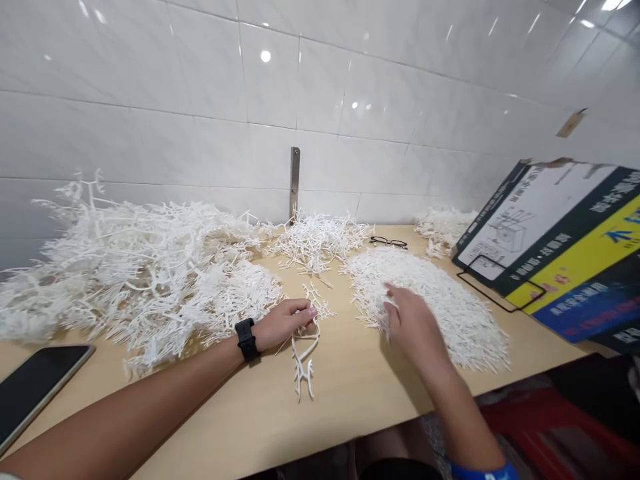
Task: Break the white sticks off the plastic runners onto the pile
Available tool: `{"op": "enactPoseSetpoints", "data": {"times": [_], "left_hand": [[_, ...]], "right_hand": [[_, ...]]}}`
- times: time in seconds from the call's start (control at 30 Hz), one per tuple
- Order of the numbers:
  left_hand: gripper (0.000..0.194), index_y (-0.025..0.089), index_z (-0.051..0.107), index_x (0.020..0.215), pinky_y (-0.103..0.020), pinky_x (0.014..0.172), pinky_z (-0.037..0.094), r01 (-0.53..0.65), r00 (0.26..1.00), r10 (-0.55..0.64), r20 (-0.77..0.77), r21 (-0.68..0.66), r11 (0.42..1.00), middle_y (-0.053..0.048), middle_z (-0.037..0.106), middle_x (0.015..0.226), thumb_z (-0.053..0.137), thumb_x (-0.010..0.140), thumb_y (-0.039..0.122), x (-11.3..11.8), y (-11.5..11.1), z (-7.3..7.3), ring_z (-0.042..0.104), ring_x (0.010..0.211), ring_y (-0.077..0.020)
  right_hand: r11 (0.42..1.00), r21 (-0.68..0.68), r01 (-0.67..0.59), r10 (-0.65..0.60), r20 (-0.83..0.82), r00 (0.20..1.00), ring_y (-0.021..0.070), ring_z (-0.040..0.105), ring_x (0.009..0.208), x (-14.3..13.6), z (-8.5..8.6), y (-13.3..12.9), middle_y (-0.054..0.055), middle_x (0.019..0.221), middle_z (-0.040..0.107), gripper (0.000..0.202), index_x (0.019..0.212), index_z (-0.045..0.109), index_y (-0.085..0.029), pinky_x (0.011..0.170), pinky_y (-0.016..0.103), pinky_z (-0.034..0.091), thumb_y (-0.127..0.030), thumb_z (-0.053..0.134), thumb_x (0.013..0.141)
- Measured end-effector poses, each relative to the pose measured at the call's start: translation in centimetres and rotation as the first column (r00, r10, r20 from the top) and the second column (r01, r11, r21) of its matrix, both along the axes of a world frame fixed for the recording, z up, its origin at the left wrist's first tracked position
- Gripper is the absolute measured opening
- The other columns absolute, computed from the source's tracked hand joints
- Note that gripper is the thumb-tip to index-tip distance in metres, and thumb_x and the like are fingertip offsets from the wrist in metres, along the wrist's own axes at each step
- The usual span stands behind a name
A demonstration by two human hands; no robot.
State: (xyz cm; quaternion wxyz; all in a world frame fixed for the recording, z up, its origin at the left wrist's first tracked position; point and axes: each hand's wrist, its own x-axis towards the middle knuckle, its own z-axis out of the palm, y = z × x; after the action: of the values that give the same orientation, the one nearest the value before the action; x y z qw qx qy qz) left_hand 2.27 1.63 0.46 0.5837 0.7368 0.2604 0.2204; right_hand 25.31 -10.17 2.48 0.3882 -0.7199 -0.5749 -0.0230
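Note:
My left hand (286,324), a black watch on its wrist, pinches a branched white plastic sprue (303,372) between thumb and fingers. The sprue's forked ends stick out above and below the hand, just over the table. To the right, my right hand (414,328) hovers at the near left side of a wide heap of small white plastic pieces (457,323). Its index finger points out and the thumb stands apart from it; the other fingers are mostly hidden, and I see nothing held.
A large tangle of white sprues (165,247) covers the left, with a smaller sprue pile (320,240) at the back. Glasses (389,242) lie behind the heap. A phone (40,383) rests front left. A printed box (555,247) leans at right beside a black wire stand (500,293).

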Motion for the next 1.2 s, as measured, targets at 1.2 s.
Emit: {"op": "enactPoseSetpoints", "data": {"times": [1.2], "left_hand": [[0.032, 0.021, 0.057, 0.119, -0.032, 0.092, 0.046, -0.012, 0.999, -0.009, 0.050, 0.406, 0.914, -0.009, 0.059, 0.123, 0.059, 0.087, 0.029, 0.0, -1.2, -0.7, 0.059, 0.106, -0.0185]], "right_hand": [[0.956, 0.040, -0.290, 0.220, -0.752, 0.621, 0.0145, 0.043, 0.060, -6.8, -5.5, 0.2, 0.000, 0.066, 0.049, 0.038, 0.079, 0.060, -0.018, 0.055, 0.025, 0.036, -0.054, 0.054, 0.087]]}}
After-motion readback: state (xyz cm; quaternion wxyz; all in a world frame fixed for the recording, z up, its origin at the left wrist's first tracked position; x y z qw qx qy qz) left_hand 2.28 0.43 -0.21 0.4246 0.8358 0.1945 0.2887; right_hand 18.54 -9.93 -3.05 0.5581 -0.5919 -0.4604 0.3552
